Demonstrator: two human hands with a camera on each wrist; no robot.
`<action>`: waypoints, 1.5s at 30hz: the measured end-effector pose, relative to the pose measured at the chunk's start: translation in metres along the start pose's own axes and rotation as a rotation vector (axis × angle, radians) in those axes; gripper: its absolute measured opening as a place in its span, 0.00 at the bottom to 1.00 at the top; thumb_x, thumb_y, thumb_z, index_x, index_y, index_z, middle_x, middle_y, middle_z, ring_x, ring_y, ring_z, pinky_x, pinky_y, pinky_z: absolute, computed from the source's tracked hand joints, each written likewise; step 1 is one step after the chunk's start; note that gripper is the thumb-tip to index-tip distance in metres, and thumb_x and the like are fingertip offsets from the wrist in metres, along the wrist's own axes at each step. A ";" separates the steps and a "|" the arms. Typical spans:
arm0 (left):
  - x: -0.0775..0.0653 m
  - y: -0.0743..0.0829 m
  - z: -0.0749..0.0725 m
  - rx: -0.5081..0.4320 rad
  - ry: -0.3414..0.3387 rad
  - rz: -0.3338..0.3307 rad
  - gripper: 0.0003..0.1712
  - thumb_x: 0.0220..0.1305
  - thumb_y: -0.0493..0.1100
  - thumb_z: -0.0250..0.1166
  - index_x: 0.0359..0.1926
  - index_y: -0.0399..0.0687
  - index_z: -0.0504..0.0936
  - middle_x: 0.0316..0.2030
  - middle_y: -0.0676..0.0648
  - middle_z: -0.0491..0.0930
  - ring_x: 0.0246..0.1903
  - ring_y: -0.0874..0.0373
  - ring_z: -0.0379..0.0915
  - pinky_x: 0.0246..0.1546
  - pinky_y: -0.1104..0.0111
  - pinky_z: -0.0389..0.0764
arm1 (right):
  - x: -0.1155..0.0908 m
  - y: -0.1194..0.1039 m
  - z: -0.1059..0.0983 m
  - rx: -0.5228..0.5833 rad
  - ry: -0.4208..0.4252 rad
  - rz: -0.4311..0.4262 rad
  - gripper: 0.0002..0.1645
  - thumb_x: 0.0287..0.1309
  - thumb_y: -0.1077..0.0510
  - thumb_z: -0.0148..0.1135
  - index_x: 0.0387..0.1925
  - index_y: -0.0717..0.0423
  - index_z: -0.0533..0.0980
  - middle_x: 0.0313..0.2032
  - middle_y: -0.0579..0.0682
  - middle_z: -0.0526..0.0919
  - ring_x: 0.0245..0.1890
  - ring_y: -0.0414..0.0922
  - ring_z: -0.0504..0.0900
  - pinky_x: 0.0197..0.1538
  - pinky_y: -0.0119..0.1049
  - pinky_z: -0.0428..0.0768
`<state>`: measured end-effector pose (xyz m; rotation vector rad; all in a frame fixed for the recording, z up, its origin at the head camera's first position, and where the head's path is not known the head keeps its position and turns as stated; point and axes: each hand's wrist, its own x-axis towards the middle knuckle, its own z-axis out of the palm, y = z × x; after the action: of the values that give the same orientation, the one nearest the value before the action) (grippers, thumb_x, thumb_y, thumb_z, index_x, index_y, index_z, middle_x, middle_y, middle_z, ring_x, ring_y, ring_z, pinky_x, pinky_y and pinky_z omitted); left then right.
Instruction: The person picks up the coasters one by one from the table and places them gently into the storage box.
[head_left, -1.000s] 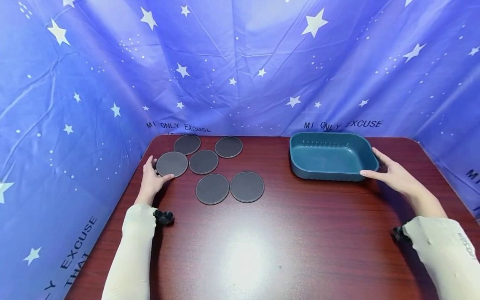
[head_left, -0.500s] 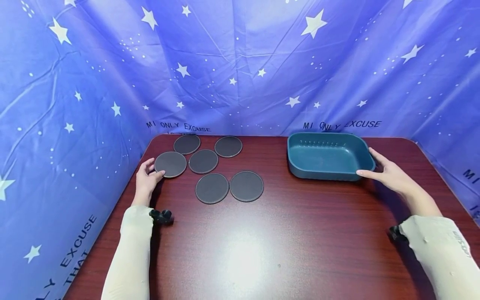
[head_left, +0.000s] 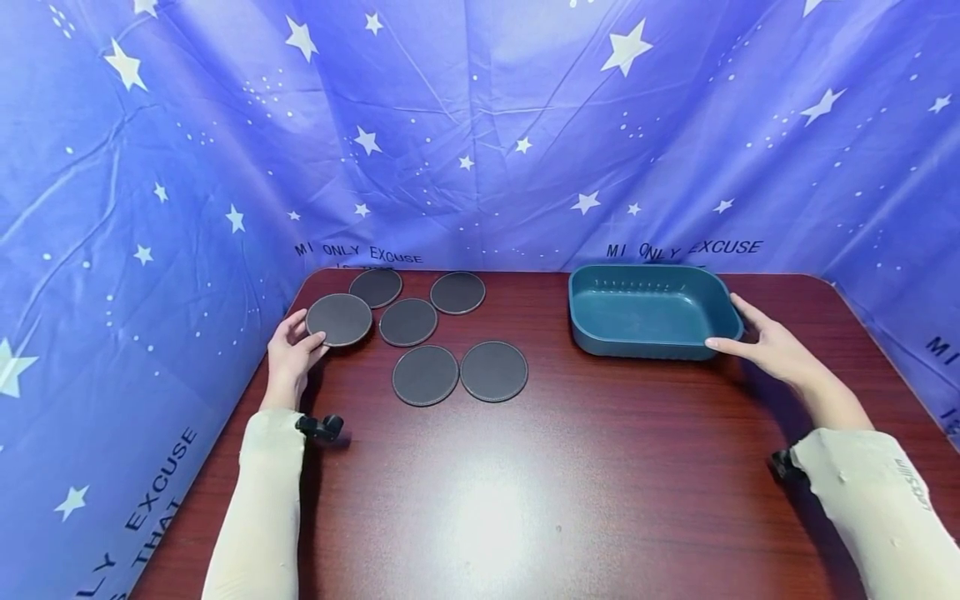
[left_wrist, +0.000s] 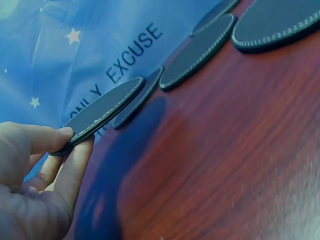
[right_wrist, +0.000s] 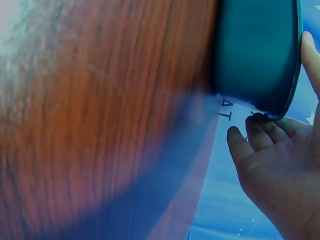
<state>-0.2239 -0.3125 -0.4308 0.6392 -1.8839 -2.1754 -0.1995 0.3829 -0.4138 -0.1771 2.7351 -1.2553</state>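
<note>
Head view: left hand (head_left: pixel 289 357) pinches a raised coaster (head_left: pixel 340 318); right hand (head_left: pixel 774 347) grips a bin (head_left: pixel 637 347) by its end.

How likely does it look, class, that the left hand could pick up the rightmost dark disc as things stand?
Probably not straight away: the left hand pinches another disc, so its grip is taken. Otherwise the way looks free, with nothing lying on the rightmost disc.

Wide gap btwn coasters (head_left: pixel 494 371) & tub (head_left: pixel 647 317)
</note>
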 end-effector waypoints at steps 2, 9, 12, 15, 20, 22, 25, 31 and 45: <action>-0.001 0.003 0.004 -0.032 -0.015 -0.006 0.40 0.63 0.20 0.57 0.74 0.44 0.61 0.45 0.57 0.73 0.28 0.71 0.79 0.28 0.78 0.85 | -0.001 -0.001 0.000 -0.009 0.001 0.006 0.57 0.66 0.50 0.63 0.79 0.53 0.35 0.72 0.75 0.54 0.62 0.28 0.64 0.45 0.05 0.60; -0.007 0.013 0.021 -0.131 -0.083 -0.018 0.40 0.65 0.21 0.56 0.75 0.44 0.59 0.47 0.56 0.74 0.32 0.68 0.81 0.32 0.76 0.86 | 0.000 -0.002 0.002 -0.025 0.004 0.019 0.58 0.65 0.48 0.63 0.79 0.53 0.35 0.73 0.74 0.54 0.70 0.58 0.63 0.46 0.04 0.58; -0.009 0.015 0.029 -0.172 -0.110 -0.017 0.39 0.65 0.21 0.55 0.74 0.44 0.59 0.48 0.54 0.74 0.34 0.67 0.81 0.33 0.76 0.87 | 0.001 -0.003 0.004 -0.014 0.001 0.015 0.58 0.65 0.49 0.64 0.79 0.52 0.34 0.74 0.74 0.52 0.71 0.68 0.57 0.47 0.03 0.56; -0.011 0.016 0.038 -0.193 -0.135 -0.010 0.38 0.65 0.20 0.55 0.74 0.44 0.60 0.47 0.54 0.74 0.36 0.67 0.80 0.34 0.75 0.87 | 0.001 -0.003 0.004 0.000 -0.002 0.003 0.59 0.65 0.50 0.64 0.79 0.52 0.34 0.74 0.73 0.50 0.72 0.69 0.54 0.47 0.03 0.56; -0.014 0.018 0.056 -0.196 -0.181 0.022 0.38 0.66 0.21 0.55 0.74 0.42 0.59 0.46 0.55 0.75 0.36 0.67 0.80 0.35 0.75 0.87 | 0.001 -0.003 0.004 0.014 -0.008 0.002 0.58 0.66 0.50 0.63 0.79 0.51 0.33 0.75 0.73 0.48 0.72 0.70 0.53 0.47 0.03 0.56; -0.015 0.019 0.064 -0.190 -0.199 0.029 0.38 0.66 0.21 0.55 0.74 0.42 0.59 0.46 0.56 0.75 0.36 0.67 0.80 0.35 0.75 0.87 | 0.002 -0.003 0.004 0.014 -0.011 0.007 0.58 0.66 0.50 0.63 0.79 0.51 0.33 0.75 0.72 0.48 0.72 0.70 0.53 0.47 0.03 0.56; -0.016 0.021 0.077 -0.179 -0.224 0.030 0.38 0.66 0.22 0.55 0.74 0.43 0.60 0.46 0.56 0.75 0.36 0.67 0.80 0.34 0.75 0.87 | 0.002 -0.003 0.004 0.001 -0.016 0.018 0.59 0.66 0.48 0.63 0.79 0.51 0.33 0.75 0.71 0.48 0.72 0.70 0.53 0.50 0.06 0.57; -0.021 0.024 0.101 -0.152 -0.280 0.041 0.37 0.66 0.21 0.55 0.74 0.44 0.61 0.47 0.56 0.74 0.34 0.68 0.81 0.34 0.76 0.87 | 0.004 -0.005 0.003 0.010 -0.029 0.031 0.59 0.66 0.48 0.63 0.79 0.52 0.32 0.76 0.72 0.46 0.73 0.71 0.52 0.77 0.53 0.57; -0.035 0.027 0.151 -0.125 -0.395 0.073 0.37 0.65 0.22 0.56 0.73 0.44 0.62 0.49 0.55 0.73 0.34 0.67 0.79 0.33 0.76 0.86 | 0.004 -0.005 0.004 -0.007 -0.020 0.017 0.58 0.66 0.48 0.63 0.79 0.51 0.33 0.74 0.73 0.51 0.70 0.70 0.58 0.60 0.15 0.66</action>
<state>-0.2627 -0.1674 -0.3828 0.1184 -1.8833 -2.4874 -0.2029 0.3764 -0.4132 -0.1660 2.7182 -1.2331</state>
